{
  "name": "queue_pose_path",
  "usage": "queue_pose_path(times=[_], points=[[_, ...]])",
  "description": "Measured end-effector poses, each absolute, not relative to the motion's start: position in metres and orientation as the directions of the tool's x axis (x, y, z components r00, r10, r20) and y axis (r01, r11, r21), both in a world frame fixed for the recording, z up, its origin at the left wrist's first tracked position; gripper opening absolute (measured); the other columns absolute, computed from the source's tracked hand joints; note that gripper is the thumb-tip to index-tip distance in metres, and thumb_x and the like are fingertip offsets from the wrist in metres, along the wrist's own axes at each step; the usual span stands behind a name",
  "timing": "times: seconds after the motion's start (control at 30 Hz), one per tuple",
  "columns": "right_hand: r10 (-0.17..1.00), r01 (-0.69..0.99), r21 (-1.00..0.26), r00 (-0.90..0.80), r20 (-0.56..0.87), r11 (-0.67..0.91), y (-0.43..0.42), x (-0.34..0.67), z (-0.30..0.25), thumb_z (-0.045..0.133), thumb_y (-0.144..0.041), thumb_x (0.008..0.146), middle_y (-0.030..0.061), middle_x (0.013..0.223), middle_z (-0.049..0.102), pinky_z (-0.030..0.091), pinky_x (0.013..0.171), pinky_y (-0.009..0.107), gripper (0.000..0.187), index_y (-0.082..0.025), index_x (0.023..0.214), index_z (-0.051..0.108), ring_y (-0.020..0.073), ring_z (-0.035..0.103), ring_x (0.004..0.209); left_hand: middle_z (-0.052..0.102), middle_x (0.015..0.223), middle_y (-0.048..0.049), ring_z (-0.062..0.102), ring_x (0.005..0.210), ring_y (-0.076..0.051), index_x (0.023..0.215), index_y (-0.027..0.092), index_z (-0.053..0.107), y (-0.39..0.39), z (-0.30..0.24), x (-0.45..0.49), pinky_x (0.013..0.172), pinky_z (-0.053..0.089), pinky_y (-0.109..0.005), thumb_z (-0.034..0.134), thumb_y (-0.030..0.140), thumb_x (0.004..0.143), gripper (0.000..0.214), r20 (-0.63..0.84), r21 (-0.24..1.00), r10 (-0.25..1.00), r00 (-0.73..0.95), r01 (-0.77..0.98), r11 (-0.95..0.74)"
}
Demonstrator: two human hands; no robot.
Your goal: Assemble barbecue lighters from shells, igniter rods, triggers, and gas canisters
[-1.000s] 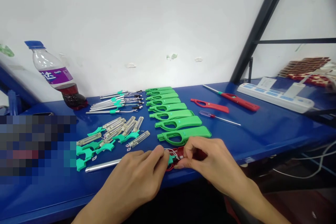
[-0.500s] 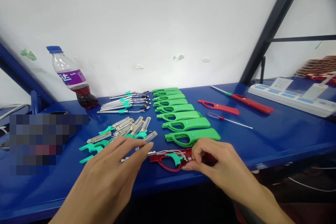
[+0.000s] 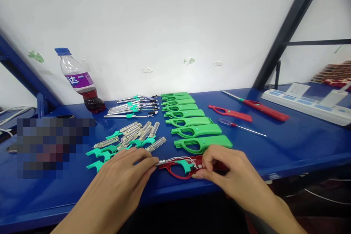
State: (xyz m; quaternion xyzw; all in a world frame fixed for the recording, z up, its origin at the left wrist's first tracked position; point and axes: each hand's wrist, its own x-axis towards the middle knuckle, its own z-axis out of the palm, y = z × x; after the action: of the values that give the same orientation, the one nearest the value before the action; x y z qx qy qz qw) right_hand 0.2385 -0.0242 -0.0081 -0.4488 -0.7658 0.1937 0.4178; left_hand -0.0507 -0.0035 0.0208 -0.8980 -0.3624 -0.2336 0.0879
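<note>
Low at the table's front lies a red lighter housing half (image 3: 174,174), its inside facing up. In it sit a teal trigger (image 3: 185,165) and white wires (image 3: 178,158). My left hand (image 3: 128,172) is closed with thumb and fingertips around the metal lighter tube (image 3: 161,162) at the housing's left end. At the other end, my right hand (image 3: 227,166) pinches the housing near a small pale part at the wire ends; its fingers hide the rest. Clear fuel tanks (image 3: 131,131) and loose teal triggers (image 3: 95,165) lie beyond my left hand.
Green housing halves (image 3: 204,142) are lined up behind, beside metal tubes with wires (image 3: 120,110). To the right lie a red housing half (image 3: 233,114), a screwdriver (image 3: 244,128), a finished-looking red lighter (image 3: 265,109) and a power strip (image 3: 307,106). A bottle (image 3: 79,80) stands back left.
My left thumb and fingertips have come down and closed around the metal tube by the red housing. My right hand keeps its pinch. The view has shifted slightly.
</note>
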Motion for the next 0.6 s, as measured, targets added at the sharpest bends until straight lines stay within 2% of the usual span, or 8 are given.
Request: queue_pose_path(times=[0.6], points=[[0.850,0.519,-0.676,-0.257,0.461,0.523,-0.0237,0.2379,-0.0070,0.088,-0.020,0.089,-0.0093,0.073,0.060,0.042,0.062,0.018,0.037,-0.023,0.075,0.054,0.0092,0.053,0.065,0.073,0.098,-0.0010,0.073,0.084,-0.019,0.094,0.026,0.078,-0.0020,0.0247,-0.0506,0.074,0.055,-0.031,0.052,0.019,0.107,0.030,0.398,0.261,0.690,0.604,0.647,-0.717]])
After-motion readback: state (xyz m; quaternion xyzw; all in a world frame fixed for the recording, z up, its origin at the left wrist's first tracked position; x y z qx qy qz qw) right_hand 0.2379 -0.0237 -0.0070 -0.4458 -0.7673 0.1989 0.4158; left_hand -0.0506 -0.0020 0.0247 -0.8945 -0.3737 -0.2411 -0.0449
